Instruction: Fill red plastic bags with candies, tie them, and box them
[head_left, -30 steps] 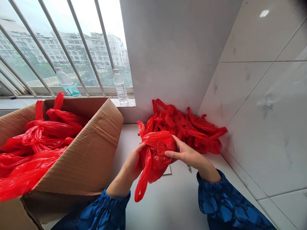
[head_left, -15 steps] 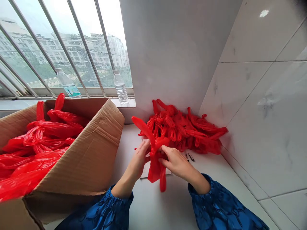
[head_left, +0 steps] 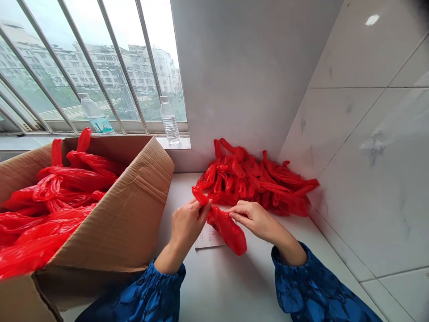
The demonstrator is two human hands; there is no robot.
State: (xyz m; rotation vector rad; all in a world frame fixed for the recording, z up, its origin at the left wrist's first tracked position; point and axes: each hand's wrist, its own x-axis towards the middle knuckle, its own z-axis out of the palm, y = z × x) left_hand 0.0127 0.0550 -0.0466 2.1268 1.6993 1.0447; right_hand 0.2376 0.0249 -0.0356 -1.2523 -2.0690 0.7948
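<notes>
Between my hands hangs a red plastic bag [head_left: 231,232], bunched up and held above the white tabletop. My left hand [head_left: 188,222] is closed around its upper left end, where a strip sticks up past the fingers. With thumb and fingertips, my right hand [head_left: 252,218] pinches the bag's right side. Beneath the bag lies a white sheet or notebook with writing [head_left: 208,238], partly covered by it. Just behind my hands spreads a heap of crumpled red plastic bags [head_left: 258,181] against the wall.
To the left stands an open cardboard box [head_left: 117,219] full of red plastic bags [head_left: 60,197]. Two clear bottles, one with a label [head_left: 100,121] and one bare [head_left: 170,120], stand on the sill by the barred window. A tiled wall [head_left: 368,179] bounds the right side.
My left hand has turned and closed on the bag's upper end. My right hand has shifted slightly right, and the bag now slants down to the right, more tightly bunched.
</notes>
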